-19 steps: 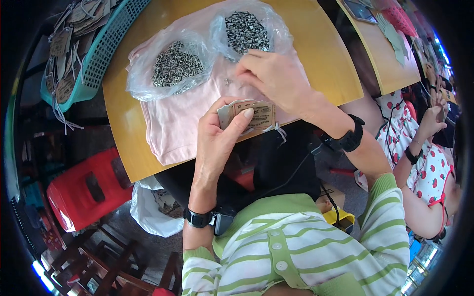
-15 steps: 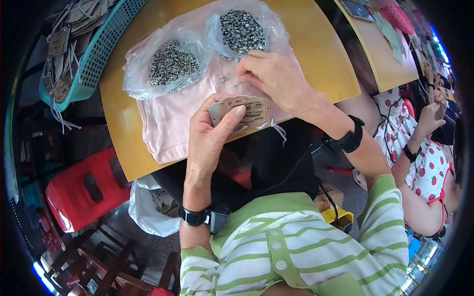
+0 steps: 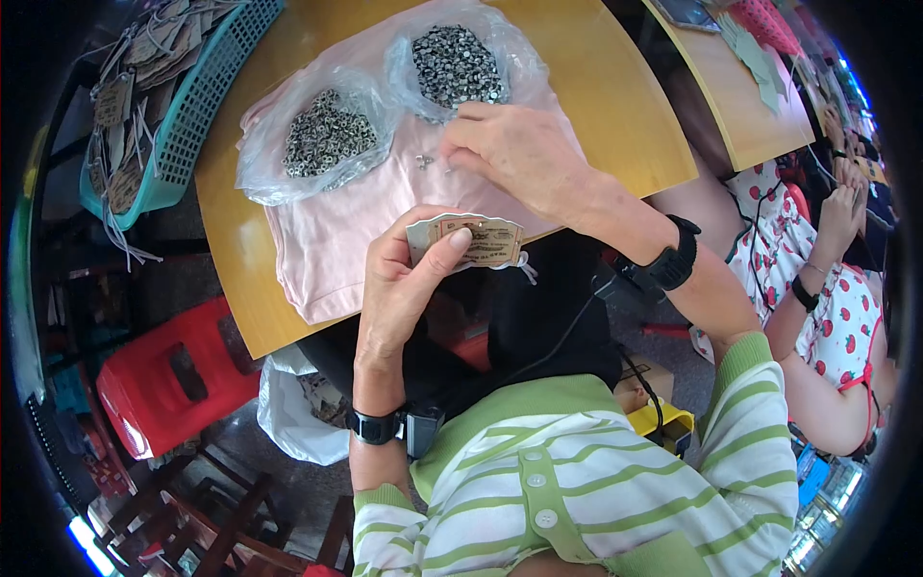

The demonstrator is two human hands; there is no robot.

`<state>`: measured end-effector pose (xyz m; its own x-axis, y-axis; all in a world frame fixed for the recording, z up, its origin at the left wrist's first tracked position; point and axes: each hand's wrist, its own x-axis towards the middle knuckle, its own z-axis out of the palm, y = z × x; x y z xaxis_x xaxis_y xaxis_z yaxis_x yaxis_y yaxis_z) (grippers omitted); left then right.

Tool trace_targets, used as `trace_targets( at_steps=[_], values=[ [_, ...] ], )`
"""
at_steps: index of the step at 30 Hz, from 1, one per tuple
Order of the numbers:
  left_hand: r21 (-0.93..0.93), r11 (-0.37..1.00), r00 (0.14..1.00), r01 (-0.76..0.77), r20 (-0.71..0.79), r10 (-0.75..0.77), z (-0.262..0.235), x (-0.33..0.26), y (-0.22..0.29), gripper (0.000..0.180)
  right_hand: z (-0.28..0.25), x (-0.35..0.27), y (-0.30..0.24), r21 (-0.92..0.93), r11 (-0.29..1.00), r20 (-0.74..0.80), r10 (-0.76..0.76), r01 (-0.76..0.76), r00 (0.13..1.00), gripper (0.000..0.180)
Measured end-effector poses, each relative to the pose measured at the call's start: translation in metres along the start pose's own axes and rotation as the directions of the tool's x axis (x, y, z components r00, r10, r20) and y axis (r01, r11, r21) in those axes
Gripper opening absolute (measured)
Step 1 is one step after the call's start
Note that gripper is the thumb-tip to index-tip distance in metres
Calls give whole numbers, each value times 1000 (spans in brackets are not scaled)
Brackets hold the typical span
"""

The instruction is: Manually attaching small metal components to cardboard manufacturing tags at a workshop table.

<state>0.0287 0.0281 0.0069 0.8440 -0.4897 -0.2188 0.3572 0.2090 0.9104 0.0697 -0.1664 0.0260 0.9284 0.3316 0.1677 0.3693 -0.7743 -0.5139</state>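
My left hand (image 3: 396, 274) grips a small stack of brown and pale cardboard hang tags (image 3: 495, 242), thumb across the top one, with white string dangling at the right end. Above and right of it, my right hand (image 3: 519, 149) hovers low over a pink cloth (image 3: 322, 264), thumb and fingers pinched together. A tiny bit of something shows by those fingertips, too small to name. Beside them lie a few loose metal pieces (image 3: 424, 162) on the cloth. Behind are two clear plastic bags, one with silvery ring-like beads (image 3: 332, 135), the other with dark shiny beads (image 3: 457, 65).
The cloth covers part of a wooden table (image 3: 639, 115). At the left stands a turquoise basket (image 3: 187, 125) full of tags, above a red plastic stool (image 3: 187, 375). A white bag (image 3: 288, 418) sits below the table. Another person (image 3: 822, 317) works at the right.
My right hand has shifted slightly left, still near the loose pieces. The tags in my left hand have tipped a little and sit slightly lower; the view has moved slightly.
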Motion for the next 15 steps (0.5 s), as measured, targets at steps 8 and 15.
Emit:
trace_targets(
  at_steps=[8, 15],
  values=[
    [-49, 998, 999, -37, 11, 38, 0, 0, 0, 20, -6, -4, -1, -175, 984, -64, -46, 34, 997, 5],
    [-44, 998, 999, -47, 24, 48, -1, 1, 0, 19, 3, -22, 4, -350, 909, -127, -285, 226, 950, 5]
  ],
)
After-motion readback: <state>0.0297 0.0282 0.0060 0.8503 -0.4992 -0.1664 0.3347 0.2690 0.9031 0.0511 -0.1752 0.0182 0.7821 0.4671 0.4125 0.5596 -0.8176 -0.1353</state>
